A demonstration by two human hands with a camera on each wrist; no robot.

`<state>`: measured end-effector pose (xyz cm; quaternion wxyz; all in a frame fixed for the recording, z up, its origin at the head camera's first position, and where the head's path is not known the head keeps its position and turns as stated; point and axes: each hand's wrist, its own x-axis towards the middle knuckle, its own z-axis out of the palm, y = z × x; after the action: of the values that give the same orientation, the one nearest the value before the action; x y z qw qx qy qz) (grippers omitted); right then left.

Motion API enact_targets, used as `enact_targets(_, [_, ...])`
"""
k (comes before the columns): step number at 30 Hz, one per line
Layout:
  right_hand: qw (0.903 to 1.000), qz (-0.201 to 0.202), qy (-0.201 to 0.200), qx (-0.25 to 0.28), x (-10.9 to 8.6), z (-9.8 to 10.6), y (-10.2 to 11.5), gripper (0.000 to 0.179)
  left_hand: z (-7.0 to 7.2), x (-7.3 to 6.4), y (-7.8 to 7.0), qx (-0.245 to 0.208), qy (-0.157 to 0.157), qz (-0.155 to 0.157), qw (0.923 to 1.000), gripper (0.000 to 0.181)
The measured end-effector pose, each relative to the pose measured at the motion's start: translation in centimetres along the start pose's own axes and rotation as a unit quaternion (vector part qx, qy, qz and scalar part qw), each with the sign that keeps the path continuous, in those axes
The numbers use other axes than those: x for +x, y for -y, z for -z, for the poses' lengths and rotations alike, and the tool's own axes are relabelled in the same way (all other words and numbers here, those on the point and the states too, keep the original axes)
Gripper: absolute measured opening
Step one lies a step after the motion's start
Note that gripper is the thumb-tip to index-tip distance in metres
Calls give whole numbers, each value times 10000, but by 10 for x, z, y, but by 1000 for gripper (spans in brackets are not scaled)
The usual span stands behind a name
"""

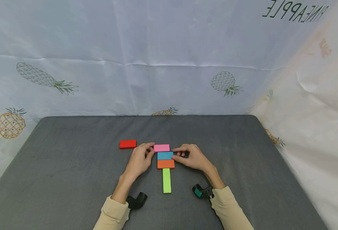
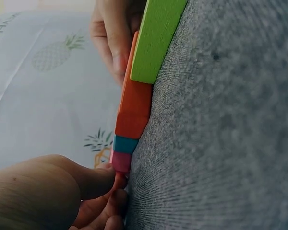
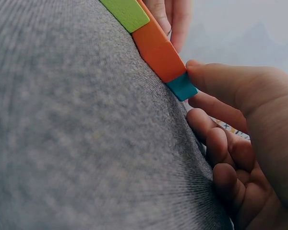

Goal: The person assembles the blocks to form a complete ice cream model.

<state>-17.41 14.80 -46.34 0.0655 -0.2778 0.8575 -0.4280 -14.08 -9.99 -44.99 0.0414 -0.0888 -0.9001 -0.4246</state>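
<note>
Flat wooden blocks form a column on the grey cloth. A lime green block point(image 1: 166, 180) points lengthwise toward me, topped by crosswise orange point(image 1: 165, 164), blue point(image 1: 165, 155) and pink point(image 1: 161, 148) blocks. The pink one sits slightly left of the blue. My left hand point(image 1: 138, 160) pinches the pink block's left end between thumb and forefinger; in the left wrist view its thumb point(image 2: 98, 179) lies against that end. My right hand point(image 1: 194, 157) touches the blue block's right end with its thumb point(image 3: 216, 76). Its extended forefinger reaches close to the pink block's right end.
A red block point(image 1: 127, 144) lies apart, left of the column and beyond my left hand. Grey cloth covers the table point(image 1: 71, 166). A pale curtain point(image 1: 169, 38) with printed pineapples hangs behind it. Black wrist devices point(image 1: 137, 200) sit at both cuffs.
</note>
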Motion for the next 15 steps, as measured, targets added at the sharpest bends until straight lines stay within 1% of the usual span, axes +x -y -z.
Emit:
enact_targets(5, [10000,-11,-5,-3,0,0,1,26,-2,0,-1,45,-38,-45,10000,31])
enact_targets(12, [10000,62,-51,15,1,-1,-1,24,-3,0,-4,129,8,58,9999,30])
enact_targets(15, [9999,67,-76,53,1,-1,-2,22,-4,0,-5,170,13,55,9998,30])
